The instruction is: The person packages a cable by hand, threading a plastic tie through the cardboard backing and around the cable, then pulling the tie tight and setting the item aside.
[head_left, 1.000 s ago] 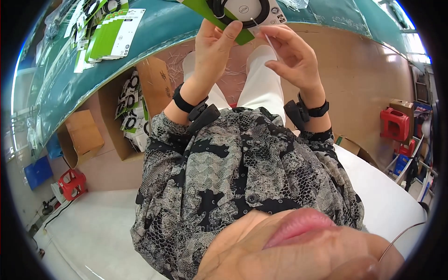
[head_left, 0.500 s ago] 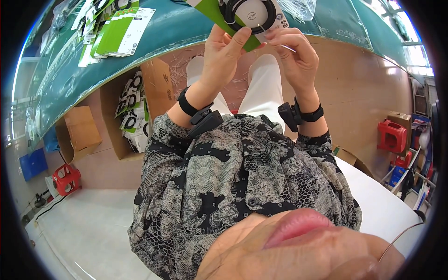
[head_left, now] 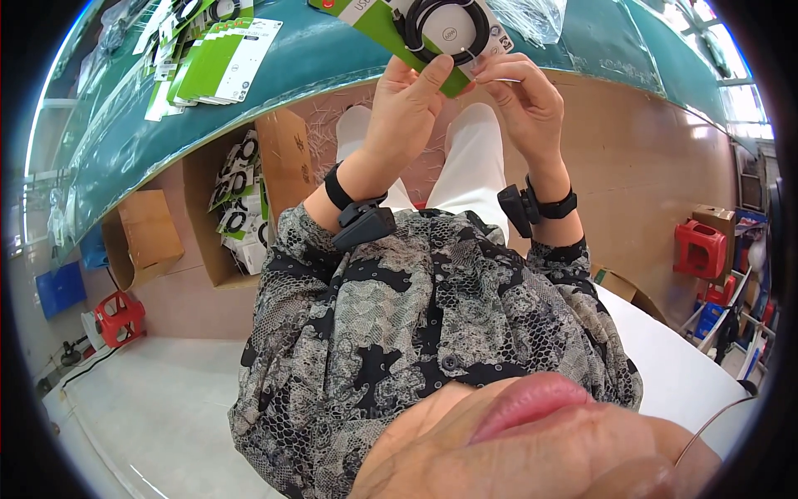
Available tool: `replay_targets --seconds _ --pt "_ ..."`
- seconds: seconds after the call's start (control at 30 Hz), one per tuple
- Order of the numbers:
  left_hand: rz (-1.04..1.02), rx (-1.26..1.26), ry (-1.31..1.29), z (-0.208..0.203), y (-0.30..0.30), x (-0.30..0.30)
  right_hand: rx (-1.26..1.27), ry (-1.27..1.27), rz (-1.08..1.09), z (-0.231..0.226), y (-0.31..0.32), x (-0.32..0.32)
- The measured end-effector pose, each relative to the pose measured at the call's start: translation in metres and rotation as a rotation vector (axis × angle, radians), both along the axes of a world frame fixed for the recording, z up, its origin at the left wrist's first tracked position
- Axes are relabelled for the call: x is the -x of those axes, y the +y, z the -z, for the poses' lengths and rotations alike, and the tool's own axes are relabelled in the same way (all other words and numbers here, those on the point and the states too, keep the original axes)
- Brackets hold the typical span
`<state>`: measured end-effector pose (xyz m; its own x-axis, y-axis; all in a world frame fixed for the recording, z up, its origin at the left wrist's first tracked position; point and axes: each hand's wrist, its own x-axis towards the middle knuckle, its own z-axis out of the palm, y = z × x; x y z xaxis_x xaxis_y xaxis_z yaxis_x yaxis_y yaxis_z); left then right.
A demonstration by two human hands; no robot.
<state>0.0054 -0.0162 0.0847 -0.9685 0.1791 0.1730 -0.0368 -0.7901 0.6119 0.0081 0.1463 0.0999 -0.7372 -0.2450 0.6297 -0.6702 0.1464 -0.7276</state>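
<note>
My left hand (head_left: 407, 108) is closed on the lower edge of a green and white packaging card (head_left: 371, 25), the thumb over its front. A coiled black cable (head_left: 478, 37) lies against the card, around a pale round area. At the lower part of the coil shows a small white cable tie (head_left: 465, 51). My right hand (head_left: 525, 96) is pinched at the card's lower right corner, beside the tie; its fingertips hide most of what they grip. The card is held up above my lap at the table's near edge.
Overlapping green and white cards (head_left: 220, 62) lie on the green-covered table (head_left: 332, 58), with clear plastic bags (head_left: 532, 18) at the far side. Below left stands an open carton (head_left: 204, 249) of carded cables. White scraps litter the floor; red stools (head_left: 700, 249) stand at the sides.
The card has tilted slightly and shows more of its upper left end. A white strip poking out by my right fingers earlier is hidden now. Both hands stay at the card.
</note>
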Motion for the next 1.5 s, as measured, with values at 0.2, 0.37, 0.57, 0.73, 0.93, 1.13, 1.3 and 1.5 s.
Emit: replay_targets --seconds 0.2,0.37,0.57,0.73,0.93,1.13,1.3,1.5 --pt "0.077 -0.053 -0.034 -0.003 0.0 -0.001 0.048 -0.016 -0.004 -0.002 0.003 0.0" --pt "0.051 -0.023 -0.013 -0.003 0.001 0.0 0.048 -0.022 -0.024 -0.002 0.003 0.0" --pt "0.078 -0.057 -0.064 -0.002 0.001 0.002 0.108 -0.049 -0.032 0.001 0.003 0.001" --pt "0.097 -0.07 -0.008 0.003 0.003 0.002 0.243 -0.142 -0.068 0.002 0.003 0.004" --pt "0.064 -0.032 0.04 0.008 0.004 0.004 0.263 -0.142 -0.065 0.001 -0.001 0.004" --pt "0.041 -0.008 -0.016 0.01 0.005 0.006 0.32 -0.161 0.053 0.0 -0.012 0.004" --pt "0.04 0.021 -0.059 0.013 0.007 0.009 0.062 0.141 0.344 -0.002 -0.017 0.01" --pt "0.031 0.046 -0.055 0.011 0.005 0.009 -0.023 0.171 0.456 -0.009 -0.022 0.007"
